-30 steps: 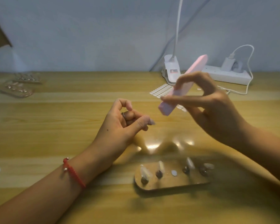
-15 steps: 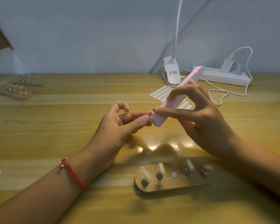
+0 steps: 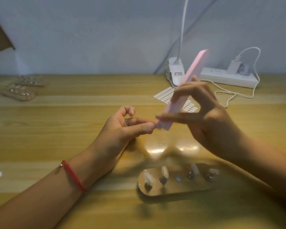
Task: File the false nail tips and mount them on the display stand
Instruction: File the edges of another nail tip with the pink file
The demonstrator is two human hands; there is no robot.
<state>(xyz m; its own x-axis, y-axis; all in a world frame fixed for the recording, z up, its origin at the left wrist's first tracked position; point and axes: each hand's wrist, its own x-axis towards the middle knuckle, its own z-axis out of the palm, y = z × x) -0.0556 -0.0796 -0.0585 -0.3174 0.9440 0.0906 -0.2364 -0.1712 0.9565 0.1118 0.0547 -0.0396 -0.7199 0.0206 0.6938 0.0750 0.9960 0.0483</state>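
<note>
Wooden table (image 3: 56,129) (glossy, glare-spotted) bears the display stand (image 3: 177,189) before a grey wall (image 3: 89,30).

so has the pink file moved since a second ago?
Yes. The lower end of the pink nail file has come down and left, off the sticker sheet, to the fingertips of the left hand; the lamp clip behind stays put.

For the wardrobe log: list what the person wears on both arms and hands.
The left hand carries a thin silver-coloured ring on one finger, and a red braided cord bracelet with a small bead circles that wrist. The right hand shows no ring or band. Both forearms are bare, with no sleeves in view.
</note>
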